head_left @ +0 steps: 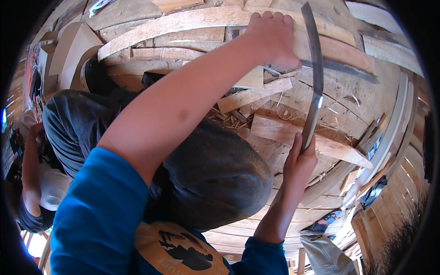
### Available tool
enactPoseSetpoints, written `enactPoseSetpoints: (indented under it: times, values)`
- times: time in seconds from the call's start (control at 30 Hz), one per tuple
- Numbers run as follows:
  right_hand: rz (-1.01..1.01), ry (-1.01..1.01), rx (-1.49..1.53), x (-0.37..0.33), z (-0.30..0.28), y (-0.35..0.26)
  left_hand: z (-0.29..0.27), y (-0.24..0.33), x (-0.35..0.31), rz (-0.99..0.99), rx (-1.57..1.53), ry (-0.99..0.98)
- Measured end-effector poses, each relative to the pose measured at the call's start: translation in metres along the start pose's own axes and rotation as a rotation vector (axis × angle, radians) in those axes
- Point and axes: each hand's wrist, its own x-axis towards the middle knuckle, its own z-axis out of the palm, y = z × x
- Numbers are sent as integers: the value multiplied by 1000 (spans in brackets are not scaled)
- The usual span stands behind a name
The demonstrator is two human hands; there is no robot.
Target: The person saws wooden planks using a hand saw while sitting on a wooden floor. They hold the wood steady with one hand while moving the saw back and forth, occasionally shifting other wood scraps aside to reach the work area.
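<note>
Long blade raised in right hand, left hand on curved board

From where I stand: person seated low on a plank floor, dark trousers, blue sleeves.

Right hand: on the right, closed round the near end of a long blade. Fingers wrapped together; one digit lies up along the blade's base. Blade stands out toward the far side, passing just right of the left hand; contact with the wood beneath: cannot tell.

Left hand: far side, on a pale curved board that runs out leftward from it. Four fingers bent, side by side; thumb apart, toward the near right. Fingertips hidden, so cannot tell whether they pinch the edge.

Between hands and knee: a short offcut, curled shavings; a thick wooden piece lies just beyond the right hand.

Far left: another person's bare arm. Near right: a pale trouser leg.
</note>
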Motion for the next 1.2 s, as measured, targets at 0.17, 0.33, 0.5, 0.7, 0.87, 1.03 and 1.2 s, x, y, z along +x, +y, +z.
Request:
enactPoseSetpoints:
  times: [0.17,0.33,0.5,0.7,0.87,1.03,1.2]
  values:
    - [-96,73,97,17,8,5,3,0,6,-25,-26,27]
    - [-26,-24,31,0,-14,11,-17,0,1,49,-146,-14]
    - [-45,-3,30,3,-10,6,-23,3,-6,84,-158,-37]
    - [-115,41,66,46,7,-17,-25,4,6,41,-137,-96]
    - [0,-13,35,-7,-11,5,-25,0,-4,32,-141,-48]
    - [-142,52,-43,13,-1,-2,-16,3,-4,82,-103,0]
    - [-204,56,23,35,4,-19,1,0,3,37,-59,25]
